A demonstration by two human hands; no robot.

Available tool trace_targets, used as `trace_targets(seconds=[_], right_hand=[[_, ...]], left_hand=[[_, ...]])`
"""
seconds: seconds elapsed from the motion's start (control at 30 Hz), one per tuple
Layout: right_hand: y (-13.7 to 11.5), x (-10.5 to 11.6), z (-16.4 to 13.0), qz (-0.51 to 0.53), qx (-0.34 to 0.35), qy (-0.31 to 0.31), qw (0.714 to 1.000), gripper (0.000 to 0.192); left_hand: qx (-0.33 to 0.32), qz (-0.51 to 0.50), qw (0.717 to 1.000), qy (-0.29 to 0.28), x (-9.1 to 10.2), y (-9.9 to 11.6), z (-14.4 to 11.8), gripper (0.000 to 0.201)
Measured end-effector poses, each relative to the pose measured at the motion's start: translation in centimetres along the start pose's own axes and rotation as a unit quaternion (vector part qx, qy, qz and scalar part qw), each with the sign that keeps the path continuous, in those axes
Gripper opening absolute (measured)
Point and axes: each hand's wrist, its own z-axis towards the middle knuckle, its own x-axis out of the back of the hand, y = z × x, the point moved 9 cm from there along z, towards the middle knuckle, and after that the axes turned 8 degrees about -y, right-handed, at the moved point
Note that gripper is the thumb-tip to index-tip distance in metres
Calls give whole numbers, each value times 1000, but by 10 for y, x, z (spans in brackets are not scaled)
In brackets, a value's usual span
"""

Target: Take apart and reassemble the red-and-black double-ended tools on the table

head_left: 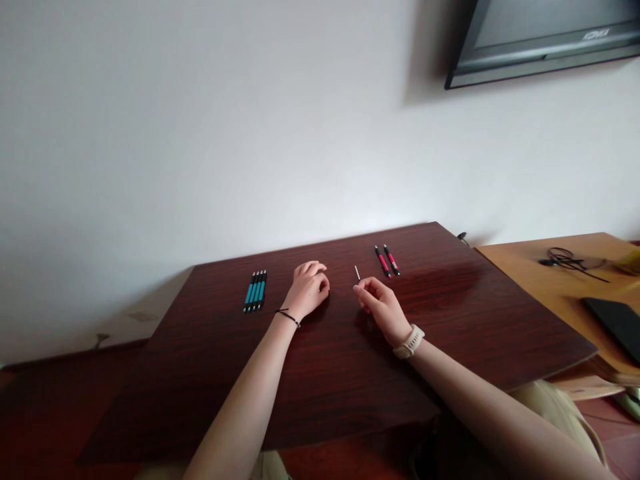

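Note:
My right hand (381,308), with a light watch on the wrist, pinches a thin white rod with a dark lower end (357,272), which looks like a pen refill. The rod points up and slightly left above the table. To its left, my left hand (311,288) rests on or just over the tabletop with fingers curled and thumb against them. Whatever it may hold is hidden. Several teal and black pens (255,291) lie side by side left of my left hand. Beyond my right hand lie two red and black pens (383,261) (392,259).
The dark wooden table (320,373) stands against a white wall (250,133). On the right is a lighter wooden desk (530,260) with a coiled black cable (567,259) and a flat black device (614,323). A screen (550,40) hangs at upper right.

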Motion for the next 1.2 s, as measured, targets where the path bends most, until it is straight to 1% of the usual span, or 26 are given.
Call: trace_targets(seconds=[0.23,0.33,0.4,0.5,0.57,0.63,0.73,0.8,0.93,1.07,1.13,1.2], right_hand=[[-2,1,0,-23,-2,-1,1000,37],[-9,3,0,-73,14,-1,997,33],[-16,5,1,-134,36,-2,990,28],[-20,8,2,-256,65,-9,964,24],[-18,10,3,-338,76,-9,938,31],[-15,12,4,-398,84,-2,914,41],[-7,12,4,-468,94,1,879,47],[1,10,4,-498,89,-3,863,48],[14,4,3,-527,74,-18,847,45],[13,-1,3,-540,93,-38,836,39],[10,0,3,-535,103,-42,837,32],[6,2,4,-523,107,-44,844,24]], left_hand=[[6,-2,1000,-9,-2,-4,-2,6],[13,0,1000,0,4,-6,-7,5],[22,0,1000,17,11,-7,-12,9],[32,-2,998,46,26,-5,-23,18],[24,-4,998,63,38,3,-33,21],[4,-13,997,75,48,14,-46,25],[-18,-25,997,75,54,28,-64,26],[-19,-39,995,89,57,32,-73,26],[-3,-87,988,124,55,32,-79,28],[3,-123,983,136,52,29,-76,31],[10,-133,980,146,53,26,-77,30],[21,-139,978,152,53,23,-79,28]])
